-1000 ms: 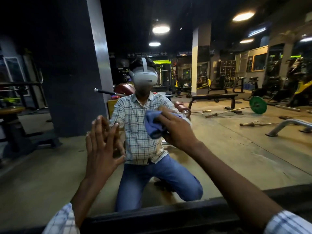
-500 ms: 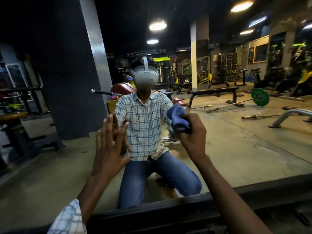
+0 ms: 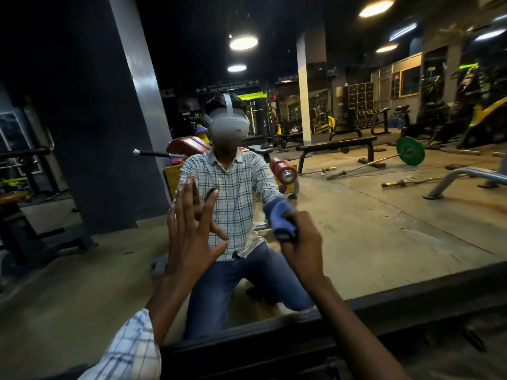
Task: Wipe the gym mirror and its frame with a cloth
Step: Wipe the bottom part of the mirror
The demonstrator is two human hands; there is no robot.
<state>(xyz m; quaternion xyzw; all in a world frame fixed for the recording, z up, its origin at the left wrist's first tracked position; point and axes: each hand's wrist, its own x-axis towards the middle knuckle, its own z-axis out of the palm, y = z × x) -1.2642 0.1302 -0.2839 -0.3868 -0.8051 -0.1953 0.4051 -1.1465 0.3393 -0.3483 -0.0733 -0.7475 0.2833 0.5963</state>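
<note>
Cloth (image 3: 282, 219) gripped by right hand (image 3: 303, 242); left hand (image 3: 192, 231) flat on mirror (image 3: 384, 215).

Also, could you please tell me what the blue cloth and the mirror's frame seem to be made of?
The blue cloth looks like soft, matte fabric, perhaps microfibre: it bunches into folds in the right hand. The frame looks like black-painted metal or wood, I cannot tell which: dark, straight-edged, with a faint dull sheen.

Dim warm light from round ceiling lamps (image 3: 243, 43), deep shadow upper left, wide-angle edge distortion, slight blur.
</note>
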